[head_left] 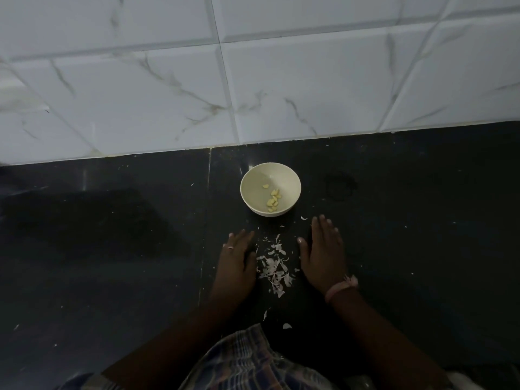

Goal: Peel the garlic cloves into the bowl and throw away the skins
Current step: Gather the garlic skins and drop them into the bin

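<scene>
Bowl (270, 188) stood on bench (408, 206), near tiled wall (253, 80) behind it. Peeled garlic cloves (273, 200) lay in bowl, toward its right near side. Pile of skins (274, 267) lay on bench in front of bowl, between hands. Left hand (235, 258) lay flat on bench, just left of pile, touching its edge. Right hand (324, 253) lay flat on bench, right of pile, fingertips reaching near bowl. Stray skin pieces lay nearer person, at bench front edge.
</scene>
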Demonstrator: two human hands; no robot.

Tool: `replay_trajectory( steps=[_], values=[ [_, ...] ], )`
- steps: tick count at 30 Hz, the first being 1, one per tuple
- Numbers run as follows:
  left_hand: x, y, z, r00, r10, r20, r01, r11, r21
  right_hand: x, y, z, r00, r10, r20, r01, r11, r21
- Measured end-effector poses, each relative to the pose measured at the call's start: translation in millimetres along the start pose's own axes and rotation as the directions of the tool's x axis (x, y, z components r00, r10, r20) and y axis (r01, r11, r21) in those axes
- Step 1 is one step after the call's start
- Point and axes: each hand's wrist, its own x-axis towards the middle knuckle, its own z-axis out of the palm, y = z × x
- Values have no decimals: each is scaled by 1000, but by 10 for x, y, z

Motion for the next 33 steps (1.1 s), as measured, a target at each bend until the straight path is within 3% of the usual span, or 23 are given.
replay_trajectory(
  steps=[4, 9, 13, 16, 18, 20, 23, 25, 27, 28, 30, 33],
  values=[
    [138, -125, 178, 992, 79, 97, -101, 963, 249, 230, -30, 41, 991, -119, 60, 126, 984, -127],
    [311, -26, 321, 979, 192, 70, -203, 942, 265, 258, -25, 102, 954, -272, 129, 290, 945, -153],
    [297, -35, 339, 946, 313, 83, -324, 924, 204, 282, -11, 127, 917, -377, 133, 394, 907, -145],
    [118, -24, 348, 912, 383, 144, -390, 920, 24, 317, 2, 153, 893, -418, 167, 441, 886, -144],
    [-56, 16, 398, 906, 415, 79, -410, 909, -75, 334, -11, 153, 893, -422, 156, 441, 888, -127],
    [-173, 62, 465, 922, 379, -78, -387, 911, -143, 304, -43, 168, 856, -487, 175, 507, 856, -98],
    [-208, 61, 541, 942, 110, -316, -191, 952, -240, 146, -74, 243, 720, -654, 231, 678, 734, -33],
    [-182, 0, 525, 928, -31, -370, -63, 969, -238, 35, -94, 233, 661, -699, 274, 719, 694, 34],
    [-121, -93, 457, 933, -14, -361, -38, 990, -136, -76, -83, 179, 632, -724, 275, 716, 682, 149],
    [-69, -145, 403, 938, 20, -346, -40, 998, -53, -138, -49, 125, 646, -718, 258, 682, 695, 226],
    [63, -269, 265, 944, 69, -324, -25, 990, 137, -287, 75, 50, 767, -622, 161, 559, 769, 310],
    [217, -433, 139, 972, 62, -228, 28, 927, 374, -539, 282, 27, 955, -295, -35, 296, 934, 200]
  ],
)
